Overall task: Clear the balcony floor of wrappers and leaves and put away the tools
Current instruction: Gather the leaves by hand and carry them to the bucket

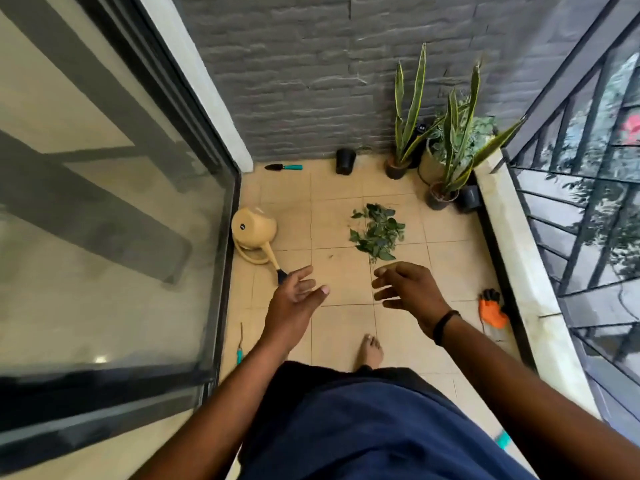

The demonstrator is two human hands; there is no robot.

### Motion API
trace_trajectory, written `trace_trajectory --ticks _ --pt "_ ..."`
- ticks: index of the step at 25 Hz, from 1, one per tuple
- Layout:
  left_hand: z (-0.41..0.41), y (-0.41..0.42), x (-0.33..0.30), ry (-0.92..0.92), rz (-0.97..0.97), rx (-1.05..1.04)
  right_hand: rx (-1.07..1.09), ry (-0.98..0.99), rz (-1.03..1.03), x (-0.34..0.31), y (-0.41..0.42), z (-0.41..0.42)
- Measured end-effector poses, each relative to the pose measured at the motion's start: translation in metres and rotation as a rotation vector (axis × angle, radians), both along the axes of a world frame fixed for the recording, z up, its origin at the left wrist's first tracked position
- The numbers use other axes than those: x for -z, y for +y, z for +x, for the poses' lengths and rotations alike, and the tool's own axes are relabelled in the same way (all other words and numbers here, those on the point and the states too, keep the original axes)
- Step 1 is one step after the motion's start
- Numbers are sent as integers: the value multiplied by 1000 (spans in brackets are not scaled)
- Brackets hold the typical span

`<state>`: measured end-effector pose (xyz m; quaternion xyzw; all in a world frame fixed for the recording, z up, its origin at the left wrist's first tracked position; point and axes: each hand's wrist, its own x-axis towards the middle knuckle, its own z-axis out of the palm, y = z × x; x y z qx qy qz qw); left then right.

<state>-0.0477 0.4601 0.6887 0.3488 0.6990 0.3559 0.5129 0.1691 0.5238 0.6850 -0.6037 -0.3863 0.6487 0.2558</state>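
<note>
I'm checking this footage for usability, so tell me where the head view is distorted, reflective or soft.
Head view: wide-angle bending bows the glass door and railing outward at the edges; the glass carries hazy reflections and one small bright glare spot low down; daylight is even and soft, with faint shadows on the tiled floor; the leaf pile and both open hands, left hand and right hand, read fairly sharp.

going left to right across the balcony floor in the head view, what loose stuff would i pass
Hand tool by the glass door → watering can → trowel → black pot → leaf pile → orange gloves
</note>
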Motion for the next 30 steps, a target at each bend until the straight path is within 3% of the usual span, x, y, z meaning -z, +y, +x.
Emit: trace_trajectory --ticks 5,10,13,16,18,20,24,27,30 --pt "21 75 0 69 38 -234 -80 -20 -21 24 75 -18" --pt "34 144 80 142 -190 25 -3 -110 -15 87 151 -28" --pt "25 194 170 193 -329 231 33 -204 -6 160 192 -18" --pt "23 251 308 247 -416 137 213 -205 -136 283 223 5" --pt "35 278 415 281 -486 81 208 -338 -139 384 231 16" --pt "47 296 527 316 -566 134 -15 -452 -44 486 240 23" --pt "19 338 714 608 -748 161 -893 -713 174 665 251 54" --pt "1 366 798 777 -611 313 -1084 -797 476 765 255 78" --pt "27 397 827 845 -379 565 -1167 -760 719 819 272 76"
